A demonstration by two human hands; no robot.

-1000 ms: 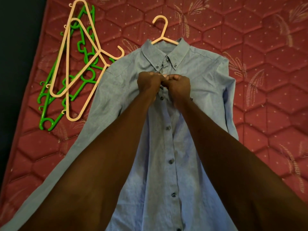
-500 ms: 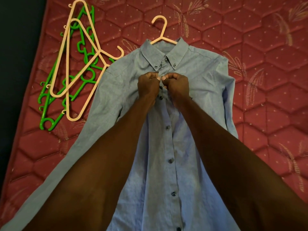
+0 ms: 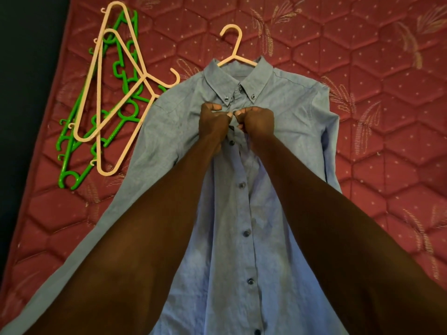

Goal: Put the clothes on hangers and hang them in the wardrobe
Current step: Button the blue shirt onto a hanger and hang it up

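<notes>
Hangers (image 3: 113,93), pink and green, lay piled at upper left beside our blue shirt (image 3: 242,226) at centre. Our left hand (image 3: 212,122) and right hand (image 3: 258,120) pinched its placket below the collar, as before, forearms covering the lower shirt.

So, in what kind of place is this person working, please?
Most likely a bedroom at home. The blue shirt lies on a red quilted mattress, with a hanger in its collar, and spare pink and green hangers lie beside it. Both hands pinch the shirt front.
</notes>
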